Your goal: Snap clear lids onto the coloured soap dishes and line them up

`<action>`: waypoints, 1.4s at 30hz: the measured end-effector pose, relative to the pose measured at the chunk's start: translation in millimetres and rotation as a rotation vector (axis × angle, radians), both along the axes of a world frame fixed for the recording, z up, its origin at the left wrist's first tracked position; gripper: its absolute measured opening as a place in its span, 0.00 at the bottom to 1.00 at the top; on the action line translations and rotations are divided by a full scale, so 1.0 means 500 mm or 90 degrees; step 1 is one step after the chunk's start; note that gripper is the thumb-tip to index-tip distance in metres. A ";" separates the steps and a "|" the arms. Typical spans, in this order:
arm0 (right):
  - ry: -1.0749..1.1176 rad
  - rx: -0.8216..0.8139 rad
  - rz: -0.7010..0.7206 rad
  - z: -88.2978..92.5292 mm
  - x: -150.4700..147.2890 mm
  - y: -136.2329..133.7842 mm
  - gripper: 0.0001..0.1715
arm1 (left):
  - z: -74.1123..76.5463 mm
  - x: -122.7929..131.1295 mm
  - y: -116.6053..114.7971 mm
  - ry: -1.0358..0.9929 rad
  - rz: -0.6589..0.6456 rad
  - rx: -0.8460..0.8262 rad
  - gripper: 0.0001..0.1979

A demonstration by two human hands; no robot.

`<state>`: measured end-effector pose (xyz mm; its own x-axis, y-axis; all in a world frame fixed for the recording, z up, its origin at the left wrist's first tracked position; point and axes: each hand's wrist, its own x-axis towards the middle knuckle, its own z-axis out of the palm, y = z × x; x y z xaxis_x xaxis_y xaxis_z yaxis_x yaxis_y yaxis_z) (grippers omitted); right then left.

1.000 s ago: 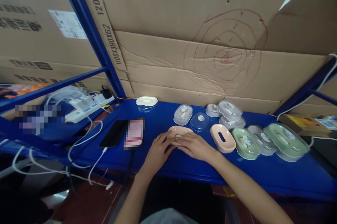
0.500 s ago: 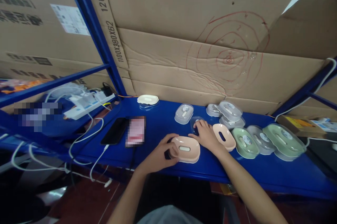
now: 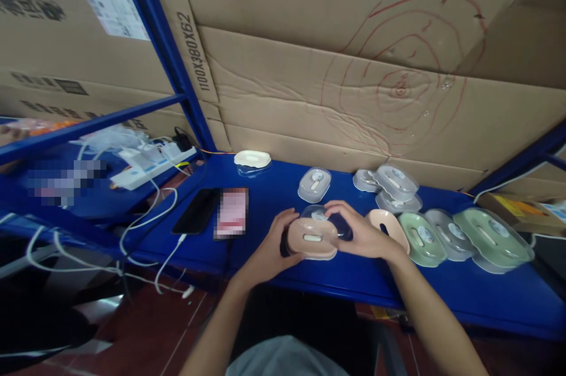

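A peach oval soap dish [image 3: 312, 251] with a white strip in its middle slot lies in front of me on the blue shelf. My left hand [image 3: 275, 246] curves round its left end, thumb at the near side and fingers at the far side. A clear plastic lid [image 3: 315, 211] with a round label is tilted over the dish's far part. My right hand [image 3: 356, 231] grips the lid's right side, its thumb near the dish's right end. Just beyond that hand lies a second peach dish [image 3: 402, 238] with an open slot, partly hidden by my wrist.
Green lidded dishes [image 3: 422, 239] and grey lidded dishes [image 3: 398, 181] stand to the right and back. A cream dish [image 3: 252, 158] sits at the back left. A black phone [image 3: 193, 212] with a white cable [image 3: 177, 246] lies left. Cardboard [image 3: 283, 69] walls the back.
My right hand has brought the clear lid from the shelf behind toward me, over the peach dish. My left hand stays at the dish's left end. The view has shifted slightly.
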<state>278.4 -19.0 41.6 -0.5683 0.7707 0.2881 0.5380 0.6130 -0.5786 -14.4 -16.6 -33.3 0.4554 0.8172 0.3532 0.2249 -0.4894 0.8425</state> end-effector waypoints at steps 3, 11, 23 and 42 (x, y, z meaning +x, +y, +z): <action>-0.012 -0.009 0.048 -0.018 -0.012 -0.018 0.34 | 0.002 -0.002 0.001 0.003 0.004 0.006 0.42; -0.006 0.074 0.023 -0.089 -0.007 -0.053 0.30 | 0.011 0.004 -0.006 0.059 0.037 0.038 0.26; -0.160 0.147 -0.007 -0.098 -0.025 -0.053 0.38 | -0.001 0.011 -0.010 0.051 0.058 0.058 0.21; -0.110 0.150 -0.002 -0.134 -0.029 -0.057 0.42 | 0.013 -0.004 -0.019 0.128 -0.019 -0.024 0.42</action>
<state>264.0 -47.4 -25.7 -0.6217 0.6960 0.3591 0.6184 0.7176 -0.3202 -16.6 -25.9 -26.9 0.5385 0.8127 0.2226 0.3760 -0.4682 0.7996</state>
